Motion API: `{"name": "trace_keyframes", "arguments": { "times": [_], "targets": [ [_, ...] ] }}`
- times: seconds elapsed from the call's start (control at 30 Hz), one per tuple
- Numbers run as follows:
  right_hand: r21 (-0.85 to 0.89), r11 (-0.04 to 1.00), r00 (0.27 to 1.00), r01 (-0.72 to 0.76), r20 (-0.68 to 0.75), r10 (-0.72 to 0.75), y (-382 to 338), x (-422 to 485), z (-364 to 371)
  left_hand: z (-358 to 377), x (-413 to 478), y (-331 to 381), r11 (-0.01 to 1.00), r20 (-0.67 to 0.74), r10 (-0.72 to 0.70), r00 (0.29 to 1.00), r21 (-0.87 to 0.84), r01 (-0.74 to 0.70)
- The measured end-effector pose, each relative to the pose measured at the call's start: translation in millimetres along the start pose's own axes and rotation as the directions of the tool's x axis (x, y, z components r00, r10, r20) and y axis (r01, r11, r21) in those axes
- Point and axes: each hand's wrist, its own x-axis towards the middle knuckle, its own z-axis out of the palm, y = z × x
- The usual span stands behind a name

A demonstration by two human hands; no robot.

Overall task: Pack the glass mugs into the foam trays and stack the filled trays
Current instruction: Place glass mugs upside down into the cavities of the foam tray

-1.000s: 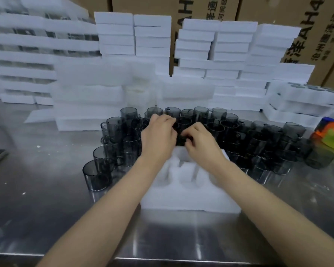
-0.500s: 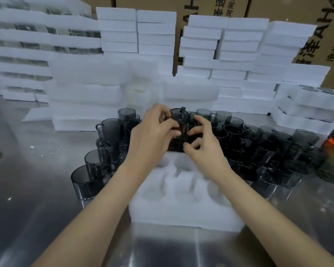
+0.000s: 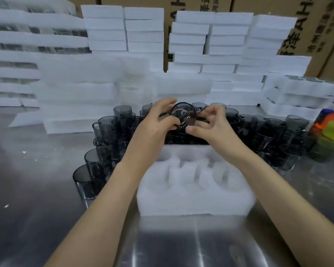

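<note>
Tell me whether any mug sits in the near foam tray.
No, the pockets that show in the foam tray are bare; the left hand and right hand hold one mug clear of it.

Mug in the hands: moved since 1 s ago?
Yes. The mug has risen from the foam tray's far edge, above the other mugs, gripped by the left hand and right hand.

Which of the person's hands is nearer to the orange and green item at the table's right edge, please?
The right. The right hand is left of the orange and green item; the left hand lies farther left, across the held mug.
</note>
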Motion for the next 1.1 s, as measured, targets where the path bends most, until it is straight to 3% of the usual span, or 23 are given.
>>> {"name": "trace_keyframes", "arguments": {
  "times": [0.13,0.27,0.37,0.5,0.67,0.77,0.87,0.93,1.0,1.1],
  "targets": [
    [-0.199,0.98,0.991,0.023,0.135,0.004,-4.7,10.8,8.9,-2.2,1.4,-6.2,0.991,-0.066,-0.073,0.995,-0.119,0.065],
    [-0.169,0.984,0.998,0.065,-0.014,-0.069,15.1,5.3,24.0,-6.1,2.0,-9.1,0.998,-0.184,0.045,0.982,0.059,-0.035],
    [-0.216,0.975,0.997,0.04,-0.057,-0.053,17.7,1.4,20.6,-6.2,3.6,-7.8,0.999,-0.215,-0.037,0.976,-0.011,0.035],
    [-0.19,0.98,0.998,0.058,-0.022,-0.064,13.7,-2.4,22.9,-7.2,0.6,-7.6,0.967,-0.114,-0.238,0.964,-0.125,0.224],
    [-0.065,0.991,0.979,0.115,0.176,-0.101,13.3,-5.9,22.7,-20.0,3.8,-21.7,0.846,0.094,-0.422,0.902,-0.316,0.429],
    [-0.142,0.977,0.98,0.161,0.142,-0.141,12.3,-5.9,26.0,-18.8,5.1,-22.9,0.763,0.157,-0.482,0.862,-0.409,0.501],
    [-0.338,0.912,0.971,0.234,0.128,-0.202,11.3,-7.7,28.5,-16.5,5.1,-18.9,0.729,0.218,-0.49,0.844,-0.429,0.534],
    [-0.421,0.863,0.959,0.278,0.169,-0.227,11.9,-10.7,27.7,-20.0,3.9,-18.1,0.786,0.225,-0.478,0.849,-0.322,0.528],
    [-0.47,0.827,0.95,0.308,0.201,-0.24,10.9,-14.3,28.2,-25.2,0.7,-16.8,0.894,0.185,-0.418,0.889,-0.09,0.439],
    [-0.457,0.843,0.951,0.285,0.243,-0.19,9.1,-17.7,29.0,-28.2,-2.1,-17.7,0.926,0.15,-0.377,0.914,0.064,0.371]
  ]
}}
